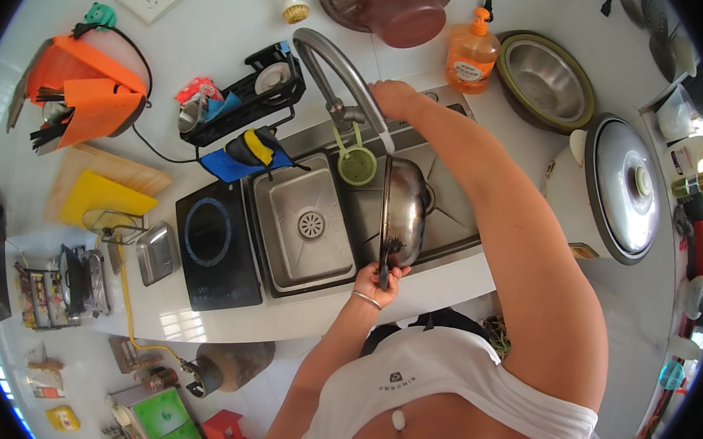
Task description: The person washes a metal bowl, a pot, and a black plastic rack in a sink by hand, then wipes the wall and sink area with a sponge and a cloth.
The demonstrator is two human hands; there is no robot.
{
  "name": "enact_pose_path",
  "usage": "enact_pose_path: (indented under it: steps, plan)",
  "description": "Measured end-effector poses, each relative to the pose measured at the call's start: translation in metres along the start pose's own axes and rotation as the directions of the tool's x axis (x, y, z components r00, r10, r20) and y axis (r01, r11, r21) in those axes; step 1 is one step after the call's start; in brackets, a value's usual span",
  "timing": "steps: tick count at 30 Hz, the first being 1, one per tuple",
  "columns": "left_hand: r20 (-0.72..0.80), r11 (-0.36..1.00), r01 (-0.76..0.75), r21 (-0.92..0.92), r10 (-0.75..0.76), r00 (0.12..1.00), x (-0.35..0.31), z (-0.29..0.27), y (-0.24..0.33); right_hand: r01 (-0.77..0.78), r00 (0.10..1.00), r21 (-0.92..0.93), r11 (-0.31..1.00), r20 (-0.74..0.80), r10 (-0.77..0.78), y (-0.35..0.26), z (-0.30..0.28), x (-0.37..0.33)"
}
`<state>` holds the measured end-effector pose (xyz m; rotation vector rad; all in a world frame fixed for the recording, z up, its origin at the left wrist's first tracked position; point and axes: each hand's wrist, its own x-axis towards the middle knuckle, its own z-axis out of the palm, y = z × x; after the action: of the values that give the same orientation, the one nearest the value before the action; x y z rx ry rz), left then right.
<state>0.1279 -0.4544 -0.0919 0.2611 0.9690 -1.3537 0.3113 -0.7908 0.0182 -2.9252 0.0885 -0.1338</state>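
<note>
A browned steel pan point(406, 211) stands on its side over the right sink basin point(360, 220), its rim seen edge-on. My left hand point(379, 283) is closed around the pan's short dark handle, near the counter's front edge. Above the pan's far end is the tip of the curved faucet point(335, 57). My right arm stretches across to the back of the sink, where my right hand point(394, 101) is beside the faucet. Its fingers look curled, partly hidden by the spout, and what they hold cannot be seen. A green strainer point(357, 165) hangs below the faucet.
Left of the basins lies a black induction cooktop point(208, 241). Behind it are a blue cloth point(241, 157) and a black rack point(253, 104). An orange soap bottle point(471, 56), nested bowls point(548, 80) and a lidded pot point(625, 187) line the right side.
</note>
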Motion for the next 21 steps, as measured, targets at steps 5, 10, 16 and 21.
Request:
enact_pose_path:
  steps: [5, 10, 16, 21]
  plan:
    - [-0.041, 0.993, 0.029, -0.111, -0.034, 0.999, 0.022, 0.015, 0.003, -0.105, 0.994, 0.157, 0.982, 0.025, 0.103, 0.001, 0.01, -0.047]
    - [-0.064, 0.968, 0.058, -0.245, -0.076, 0.995, 0.048, 0.016, 0.01, -0.086, 0.991, 0.386, 0.919, -0.057, 0.117, -0.029, 0.041, -0.144]
    - [-0.081, 0.997, 0.065, -0.048, -0.068, 0.994, 0.05, 0.032, -0.003, 0.199, 0.934, 0.288, 0.937, -0.346, -0.092, -0.102, 0.039, -0.207]
    - [-0.059, 0.974, 0.121, 0.192, -0.112, 0.992, 0.036, 0.022, -0.003, -0.314, 0.915, 0.478, 0.82, -0.079, 0.397, -0.015, 0.059, -0.126]
